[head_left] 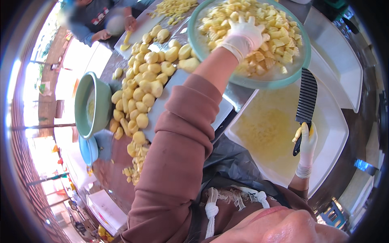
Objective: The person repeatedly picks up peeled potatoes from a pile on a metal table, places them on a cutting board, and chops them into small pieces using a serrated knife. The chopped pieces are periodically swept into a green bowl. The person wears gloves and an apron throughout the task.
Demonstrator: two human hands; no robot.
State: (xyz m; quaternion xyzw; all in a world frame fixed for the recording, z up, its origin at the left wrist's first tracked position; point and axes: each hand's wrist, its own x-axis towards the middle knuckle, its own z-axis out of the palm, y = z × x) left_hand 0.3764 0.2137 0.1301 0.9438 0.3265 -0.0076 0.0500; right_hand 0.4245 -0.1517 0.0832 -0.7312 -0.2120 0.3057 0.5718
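My left hand [243,35], in a white glove, reaches into a large teal bowl [259,83] and rests on the pile of cut potato pieces [279,38] inside it. My right hand [306,143], also gloved, grips the handle of a black crinkle-cut knife [306,99] with the wavy blade pointing up. The knife is above a white cutting board [336,133] covered with wet potato bits. My brown sleeve crosses the middle of the view.
Many peeled whole potatoes [142,87] lie heaped on the metal table to the left. A green bowl [92,104] and a smaller blue bowl [88,149] stand at the left edge. Another person's hands [129,22] cut potato at a far board.
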